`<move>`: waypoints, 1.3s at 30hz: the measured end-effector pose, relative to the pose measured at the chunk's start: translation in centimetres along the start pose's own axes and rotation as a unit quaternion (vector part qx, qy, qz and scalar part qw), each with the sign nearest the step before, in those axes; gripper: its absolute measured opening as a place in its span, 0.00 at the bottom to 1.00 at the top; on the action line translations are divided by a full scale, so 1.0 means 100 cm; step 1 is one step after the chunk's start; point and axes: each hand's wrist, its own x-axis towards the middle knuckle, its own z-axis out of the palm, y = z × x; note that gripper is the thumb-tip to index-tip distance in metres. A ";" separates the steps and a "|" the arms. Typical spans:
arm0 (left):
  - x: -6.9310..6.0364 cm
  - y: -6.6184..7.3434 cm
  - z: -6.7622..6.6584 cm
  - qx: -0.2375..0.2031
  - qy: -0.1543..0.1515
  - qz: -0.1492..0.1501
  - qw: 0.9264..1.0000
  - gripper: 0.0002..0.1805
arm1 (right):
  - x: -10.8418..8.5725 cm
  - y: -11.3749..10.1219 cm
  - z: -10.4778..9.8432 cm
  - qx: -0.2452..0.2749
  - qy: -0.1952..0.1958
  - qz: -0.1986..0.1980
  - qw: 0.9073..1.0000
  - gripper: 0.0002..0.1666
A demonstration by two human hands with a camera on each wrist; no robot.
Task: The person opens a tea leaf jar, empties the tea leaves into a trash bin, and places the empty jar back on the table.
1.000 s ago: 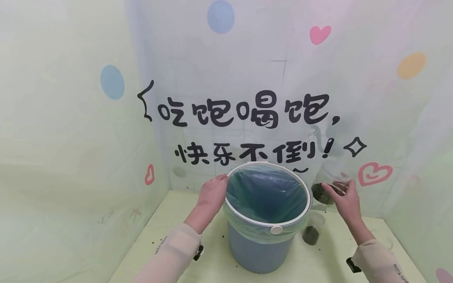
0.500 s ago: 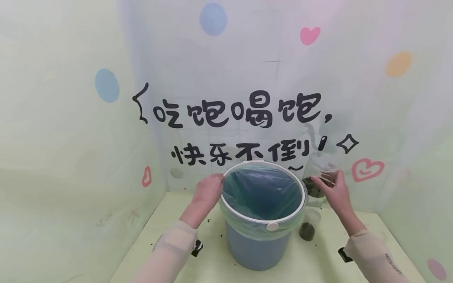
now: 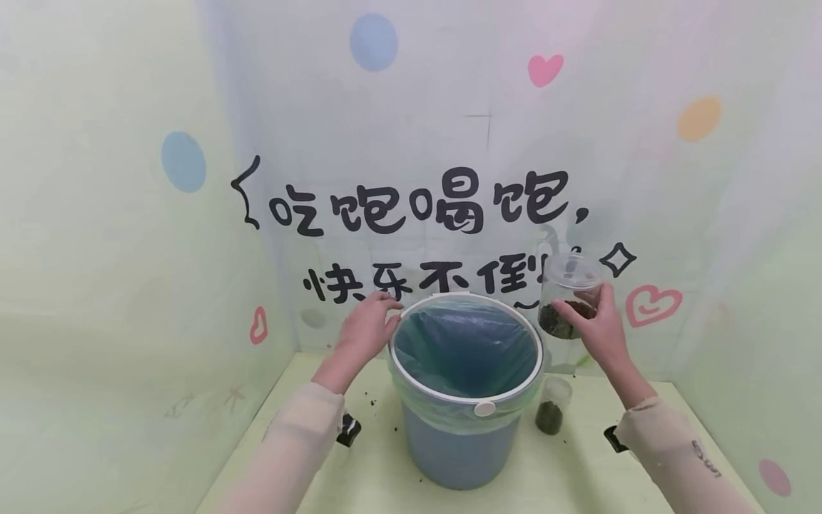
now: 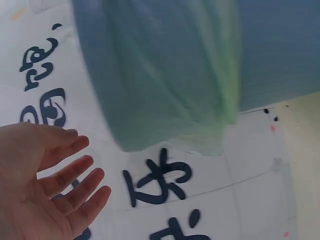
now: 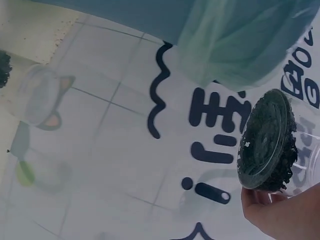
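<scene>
So our right grip [image 3: 604, 330] is clamped on a clear jar [image 3: 557, 289], fingers and thumb wrapped round its side. We've got it up in the air, just past the right side of the bin's rim, pretty much upright, with dark bits [image 3: 555, 323] heaped in the bottom. Can't tell if it's got a lid on, tbh. Our left grip [image 3: 366, 325] isn't holding anything: it's over at the bin's left edge, fingers relaxed and spread a bit, and the left wrist view shows a gap between them and the bag. The bin [image 3: 459, 457] itself is blue-grey and stands between our two hands, lined with a thin greenish bag [image 3: 443, 421] folded down over the outside, plus a white ring round the top. Down to the right of the bin there's a smaller clear jar [image 3: 550, 414], upright, also part full of dark stuff. It all sits on a pale yellow surface [image 3: 366, 475], and we can spot a few dark crumbs [image 3: 372, 402] to the left of the bin. Both our sleeves are beige, with something black at each wrist. Behind the bin hangs a whitish backdrop [image 3: 417, 107] with chunky black lettering [image 3: 459, 201], coloured dots and pink hearts.
</scene>
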 end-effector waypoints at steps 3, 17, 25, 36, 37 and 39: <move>0.006 0.012 -0.013 0.004 0.000 0.018 1.000 0.15 | 0.000 -0.011 0.001 -0.007 -0.008 -0.015 1.000 0.45; 0.016 0.085 -0.052 -0.014 -0.043 0.102 0.994 0.22 | -0.010 -0.051 0.022 -0.026 -0.068 -0.092 0.993 0.45; 0.010 0.108 -0.047 -0.074 -0.074 0.147 0.984 0.40 | -0.015 -0.058 0.039 -0.073 -0.104 -0.177 0.976 0.50; 0.008 0.112 -0.035 -0.081 -0.091 0.183 0.976 0.50 | -0.020 -0.065 0.047 -0.088 -0.136 -0.228 0.960 0.51; 0.008 0.112 -0.035 -0.080 -0.093 0.184 0.975 0.50 | -0.021 -0.065 0.047 -0.090 -0.138 -0.229 0.959 0.51; 0.008 0.111 -0.034 -0.078 -0.093 0.184 0.975 0.49 | -0.022 -0.065 0.047 -0.092 -0.144 -0.233 0.957 0.52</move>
